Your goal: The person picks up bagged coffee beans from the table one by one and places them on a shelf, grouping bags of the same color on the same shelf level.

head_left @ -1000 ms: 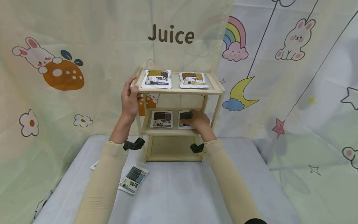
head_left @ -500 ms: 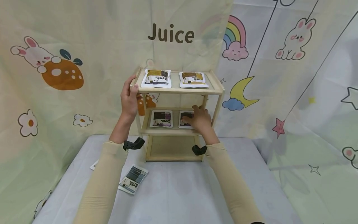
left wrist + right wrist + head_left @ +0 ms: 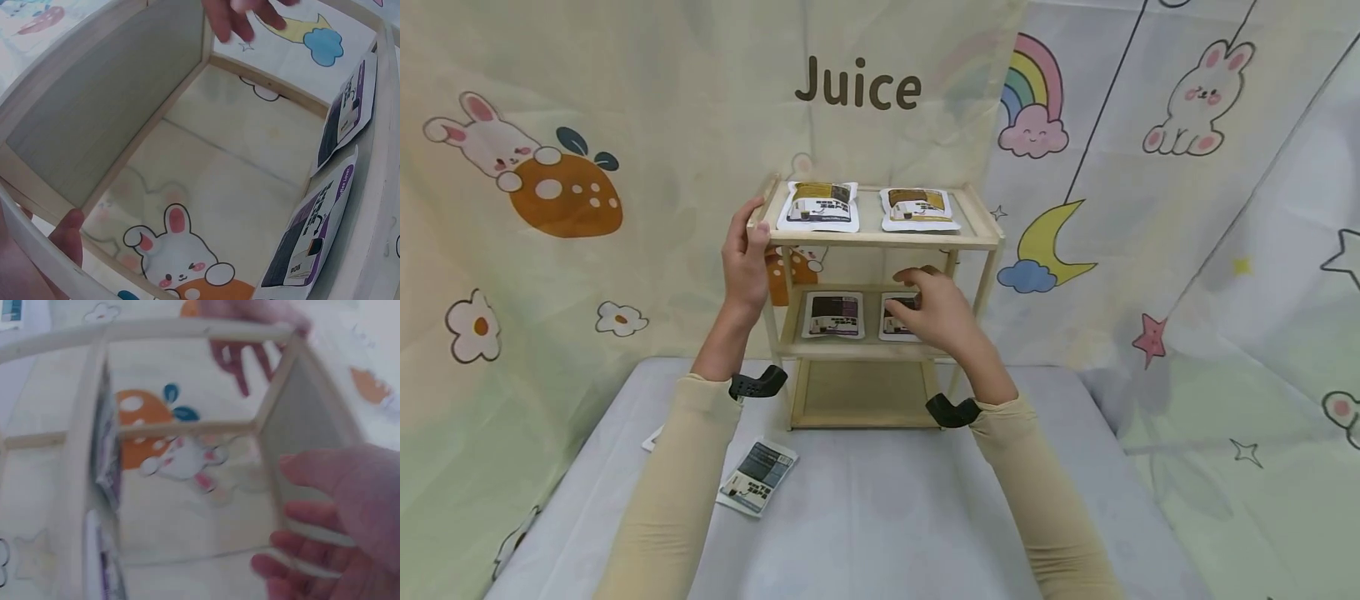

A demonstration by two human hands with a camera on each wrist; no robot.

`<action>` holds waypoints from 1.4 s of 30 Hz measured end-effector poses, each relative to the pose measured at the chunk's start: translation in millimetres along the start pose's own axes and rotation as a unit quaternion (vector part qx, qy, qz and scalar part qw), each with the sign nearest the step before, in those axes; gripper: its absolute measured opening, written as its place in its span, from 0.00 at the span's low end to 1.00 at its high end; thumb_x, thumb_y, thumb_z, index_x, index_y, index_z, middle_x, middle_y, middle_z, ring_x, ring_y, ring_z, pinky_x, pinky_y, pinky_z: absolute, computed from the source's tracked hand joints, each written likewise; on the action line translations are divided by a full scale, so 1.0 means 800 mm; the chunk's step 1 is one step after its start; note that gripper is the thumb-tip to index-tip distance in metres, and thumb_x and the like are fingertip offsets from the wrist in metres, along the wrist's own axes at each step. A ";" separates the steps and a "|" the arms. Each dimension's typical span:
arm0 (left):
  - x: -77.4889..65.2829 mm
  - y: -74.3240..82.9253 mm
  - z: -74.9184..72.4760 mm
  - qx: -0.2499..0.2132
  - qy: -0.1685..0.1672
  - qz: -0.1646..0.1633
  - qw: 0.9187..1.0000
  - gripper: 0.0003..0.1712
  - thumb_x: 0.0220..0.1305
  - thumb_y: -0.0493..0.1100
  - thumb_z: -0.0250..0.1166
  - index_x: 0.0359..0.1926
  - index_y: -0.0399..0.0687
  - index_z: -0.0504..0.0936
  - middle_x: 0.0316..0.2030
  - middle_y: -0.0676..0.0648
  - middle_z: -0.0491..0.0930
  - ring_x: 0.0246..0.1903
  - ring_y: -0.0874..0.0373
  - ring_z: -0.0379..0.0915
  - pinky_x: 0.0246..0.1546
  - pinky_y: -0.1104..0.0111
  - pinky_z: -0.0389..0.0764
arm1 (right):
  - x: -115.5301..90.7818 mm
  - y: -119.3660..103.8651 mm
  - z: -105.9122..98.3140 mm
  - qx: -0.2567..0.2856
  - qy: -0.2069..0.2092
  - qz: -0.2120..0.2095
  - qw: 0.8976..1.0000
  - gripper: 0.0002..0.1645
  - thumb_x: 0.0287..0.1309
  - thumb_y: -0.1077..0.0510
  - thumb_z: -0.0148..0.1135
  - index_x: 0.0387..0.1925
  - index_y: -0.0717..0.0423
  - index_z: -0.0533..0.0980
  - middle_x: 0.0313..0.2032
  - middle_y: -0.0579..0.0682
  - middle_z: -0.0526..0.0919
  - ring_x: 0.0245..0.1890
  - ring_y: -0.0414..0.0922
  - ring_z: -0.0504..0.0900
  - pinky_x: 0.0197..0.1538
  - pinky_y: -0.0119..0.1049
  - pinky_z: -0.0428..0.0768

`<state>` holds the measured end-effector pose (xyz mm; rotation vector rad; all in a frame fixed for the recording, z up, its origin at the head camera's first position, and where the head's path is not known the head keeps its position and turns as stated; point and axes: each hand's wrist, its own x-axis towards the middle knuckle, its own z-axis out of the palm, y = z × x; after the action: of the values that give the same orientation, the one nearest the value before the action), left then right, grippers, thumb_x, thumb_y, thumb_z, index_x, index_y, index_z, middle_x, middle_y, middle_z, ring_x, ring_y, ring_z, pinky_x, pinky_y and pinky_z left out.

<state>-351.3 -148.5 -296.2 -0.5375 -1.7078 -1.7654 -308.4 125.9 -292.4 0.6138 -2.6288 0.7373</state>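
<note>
My left hand (image 3: 747, 262) grips the top left corner of a small wooden shelf rack (image 3: 880, 241), the thumb at the front. The right hand (image 3: 938, 310) is before the right end of the middle shelf, fingers spread and loosely bent, holding nothing in the right wrist view. Behind it, partly covered, lies a white drink pouch (image 3: 891, 331) with a black and purple label. A matching pouch (image 3: 833, 317) lies to its left on the same shelf. Two pouches with yellow-brown labels, a left one (image 3: 820, 208) and a right one (image 3: 919, 210), lie on the top shelf.
A dark-labelled pouch (image 3: 758, 477) lies atop something pale on the white tabletop (image 3: 865, 517), front left of the rack. Another white corner (image 3: 652, 439) shows beside the left sleeve. The bottom shelf (image 3: 861, 393) is below. A printed cloth (image 3: 700, 125) reading "Juice" hangs behind.
My right hand has let go of the right pouch on the middle shelf and drawn back towards me and slightly right. The left hand stays on the rack's corner.
</note>
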 end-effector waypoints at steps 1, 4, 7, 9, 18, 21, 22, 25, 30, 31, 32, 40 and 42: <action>0.000 0.000 0.000 0.002 0.001 -0.001 1.000 0.30 0.69 0.52 0.48 0.70 0.50 0.64 0.59 0.42 0.68 0.45 0.52 0.69 0.39 0.69 0.74 | -0.003 -0.005 -0.005 0.014 0.012 -0.012 1.000 0.23 0.61 0.49 0.65 0.55 0.55 0.77 0.47 0.54 0.79 0.34 0.46 0.79 0.39 0.41 0.77; -0.003 0.008 0.000 0.007 -0.001 -0.004 1.000 0.31 0.69 0.50 0.47 0.71 0.47 0.62 0.60 0.40 0.67 0.45 0.54 0.69 0.39 0.70 0.74 | -0.011 -0.020 -0.019 0.063 0.060 -0.048 0.995 0.19 0.61 0.53 0.65 0.51 0.57 0.79 0.42 0.52 0.81 0.32 0.44 0.80 0.37 0.38 0.78; -0.009 0.027 0.004 0.007 -0.008 0.001 1.000 0.32 0.69 0.48 0.46 0.70 0.39 0.60 0.60 0.36 0.66 0.45 0.55 0.68 0.38 0.71 0.73 | -0.016 -0.027 -0.033 0.111 0.125 -0.069 0.984 0.17 0.61 0.54 0.65 0.49 0.58 0.79 0.36 0.50 0.82 0.29 0.43 0.80 0.34 0.37 0.79; -0.012 0.040 0.007 0.007 -0.011 0.003 1.000 0.32 0.69 0.47 0.46 0.70 0.35 0.59 0.60 0.33 0.65 0.44 0.55 0.68 0.39 0.72 0.73 | -0.016 -0.027 -0.041 0.134 0.170 -0.076 0.973 0.17 0.62 0.54 0.64 0.49 0.59 0.78 0.34 0.50 0.83 0.28 0.42 0.80 0.32 0.36 0.78; -0.012 0.035 0.006 0.012 -0.010 -0.005 1.000 0.32 0.69 0.48 0.46 0.70 0.38 0.60 0.59 0.35 0.66 0.45 0.55 0.68 0.40 0.71 0.73 | -0.010 -0.008 -0.060 0.140 0.361 -0.099 0.917 0.13 0.60 0.58 0.63 0.43 0.64 0.80 0.35 0.53 0.84 0.35 0.45 0.80 0.33 0.34 0.76; -0.007 0.017 0.004 0.004 -0.010 -0.008 1.000 0.32 0.69 0.49 0.46 0.71 0.42 0.61 0.59 0.37 0.66 0.45 0.54 0.68 0.40 0.69 0.72 | -0.007 0.003 -0.061 0.136 0.409 -0.089 0.898 0.10 0.58 0.59 0.64 0.38 0.63 0.81 0.35 0.54 0.84 0.38 0.48 0.79 0.39 0.39 0.74; -0.006 0.011 0.004 0.003 -0.010 -0.008 1.000 0.32 0.69 0.49 0.46 0.71 0.44 0.61 0.59 0.37 0.67 0.45 0.54 0.68 0.39 0.69 0.72 | -0.006 0.007 -0.061 0.138 0.420 -0.082 0.893 0.09 0.58 0.60 0.64 0.37 0.63 0.81 0.36 0.54 0.84 0.39 0.49 0.78 0.40 0.40 0.72; -0.004 0.000 0.003 -0.001 -0.009 -0.007 1.000 0.31 0.69 0.51 0.47 0.71 0.48 0.62 0.59 0.40 0.67 0.45 0.54 0.69 0.39 0.68 0.73 | -0.002 0.017 -0.062 0.151 0.438 -0.034 0.885 0.12 0.58 0.59 0.64 0.40 0.64 0.80 0.39 0.54 0.82 0.43 0.49 0.75 0.45 0.38 0.68; -0.004 -0.002 0.004 -0.004 -0.007 0.003 1.000 0.31 0.69 0.52 0.47 0.70 0.51 0.63 0.58 0.41 0.68 0.45 0.52 0.70 0.38 0.68 0.74 | 0.002 0.029 -0.069 0.240 0.404 0.060 0.881 0.19 0.62 0.55 0.61 0.52 0.61 0.76 0.50 0.52 0.76 0.49 0.46 0.71 0.49 0.34 0.65; -0.003 -0.002 0.004 -0.003 -0.006 0.004 1.000 0.31 0.68 0.53 0.47 0.70 0.51 0.64 0.58 0.41 0.68 0.44 0.52 0.70 0.38 0.68 0.74 | 0.003 0.031 -0.071 0.267 0.391 0.072 0.878 0.21 0.63 0.55 0.61 0.54 0.60 0.74 0.52 0.52 0.75 0.50 0.45 0.71 0.50 0.34 0.66; -0.003 -0.002 0.004 -0.002 -0.005 0.004 1.000 0.31 0.68 0.53 0.47 0.70 0.51 0.64 0.58 0.41 0.68 0.44 0.52 0.70 0.38 0.68 0.74 | 0.004 0.033 -0.073 0.296 0.374 0.086 0.874 0.22 0.64 0.54 0.60 0.57 0.59 0.73 0.54 0.52 0.74 0.52 0.45 0.71 0.52 0.34 0.67; -0.001 0.000 0.001 0.001 0.006 -0.010 1.000 0.30 0.68 0.54 0.48 0.70 0.54 0.65 0.57 0.40 0.70 0.42 0.52 0.71 0.37 0.67 0.72 | 0.016 0.048 -0.078 0.410 0.241 0.141 0.868 0.38 0.70 0.40 0.44 0.73 0.53 0.54 0.71 0.50 0.57 0.68 0.42 0.55 0.68 0.41 0.53; -0.001 0.001 0.002 -0.001 0.006 -0.011 1.000 0.30 0.68 0.53 0.47 0.70 0.54 0.65 0.57 0.39 0.70 0.41 0.52 0.71 0.36 0.68 0.73 | 0.017 0.051 -0.076 0.428 0.208 0.132 0.870 0.40 0.69 0.36 0.40 0.74 0.52 0.53 0.72 0.49 0.53 0.69 0.44 0.51 0.69 0.47 0.49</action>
<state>-350.2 -147.0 -296.2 -0.5099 -1.7094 -1.7816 -327.5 186.7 -254.0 0.2368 -1.9047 1.9127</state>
